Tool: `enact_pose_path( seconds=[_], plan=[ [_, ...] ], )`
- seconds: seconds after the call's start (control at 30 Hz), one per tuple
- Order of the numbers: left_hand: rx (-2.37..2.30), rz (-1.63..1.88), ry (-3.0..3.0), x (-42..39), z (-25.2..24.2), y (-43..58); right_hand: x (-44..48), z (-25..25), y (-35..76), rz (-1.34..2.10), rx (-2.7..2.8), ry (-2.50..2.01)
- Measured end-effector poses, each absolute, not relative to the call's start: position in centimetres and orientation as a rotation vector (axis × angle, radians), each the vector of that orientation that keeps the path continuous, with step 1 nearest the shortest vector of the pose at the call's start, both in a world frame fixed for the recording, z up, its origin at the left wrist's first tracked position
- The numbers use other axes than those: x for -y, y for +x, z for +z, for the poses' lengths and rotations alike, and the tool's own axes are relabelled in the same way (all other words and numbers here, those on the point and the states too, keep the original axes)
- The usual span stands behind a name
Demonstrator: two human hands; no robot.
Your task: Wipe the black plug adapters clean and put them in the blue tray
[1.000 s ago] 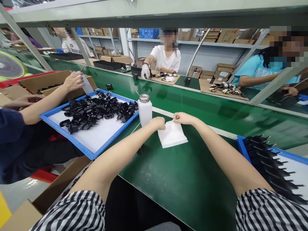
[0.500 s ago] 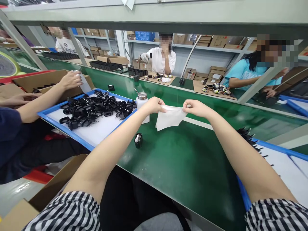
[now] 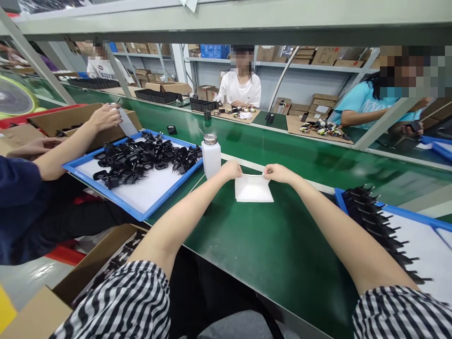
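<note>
My left hand (image 3: 232, 170) pinches the upper left corner of a folded white cloth (image 3: 253, 189). The upper right corner is pinched in my right hand (image 3: 278, 173). Between the hands the cloth hangs fairly flat, its lower edge at or just above the green work surface (image 3: 261, 249); contact there cannot be made out. Just beyond my left hand stands a white plastic bottle (image 3: 212, 157) with a metal top. The small black plug piece seen earlier on the surface is now out of sight, apparently behind my left forearm.
To the left, a blue-rimmed tray (image 3: 143, 214) holds a heap of black plug adapters (image 3: 141, 157). Rows of black plugs (image 3: 374, 221) stand in another blue-rimmed tray (image 3: 406, 210) at right. A co-worker's hand (image 3: 106, 116) grips a bottle at far left. An open cardboard box (image 3: 84, 256) sits below.
Both my hands have come down and slightly nearer with the cloth, which now hangs flatter and squarer. The view has shifted a little. My left forearm now covers where the black plug piece lay.
</note>
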State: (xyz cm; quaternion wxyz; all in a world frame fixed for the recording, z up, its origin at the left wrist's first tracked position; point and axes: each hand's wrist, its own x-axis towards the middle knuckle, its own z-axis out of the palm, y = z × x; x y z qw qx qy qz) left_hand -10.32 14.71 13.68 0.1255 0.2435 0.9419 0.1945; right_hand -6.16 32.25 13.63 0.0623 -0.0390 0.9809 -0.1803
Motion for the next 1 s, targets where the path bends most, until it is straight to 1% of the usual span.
enact_pose_path(
  seconds=[0.13,0.37,0.53,0.67,0.77,0.87,1.0],
  plan=[
    [-2.811,0.504,0.779,-15.0,12.8,-10.1,-32.8,12.3,-6.6,-0.525,-2.970,-0.148],
    [-2.833,0.320,0.903,-14.8,12.3,-7.2,-33.0,13.1,-4.9,-0.482,-2.797,-0.349],
    [-2.789,0.213,0.957,-14.6,12.3,-5.3,-32.7,13.1,-3.7,-0.353,-2.724,-0.432],
    [-2.715,0.157,0.978,-14.2,12.6,-4.9,-32.8,13.3,-3.3,-0.244,-2.662,-0.369],
    [-2.692,0.181,0.979,-14.2,12.8,-5.1,-33.1,13.7,-3.6,-0.323,-2.604,-0.337],
    [-2.771,0.266,1.001,-15.1,12.3,-4.9,-33.0,13.4,-4.1,-0.408,-2.801,-0.160],
    [-2.863,0.319,1.019,-17.2,9.8,-3.4,-31.3,11.2,-4.3,-0.371,-3.086,0.032]
  ],
)
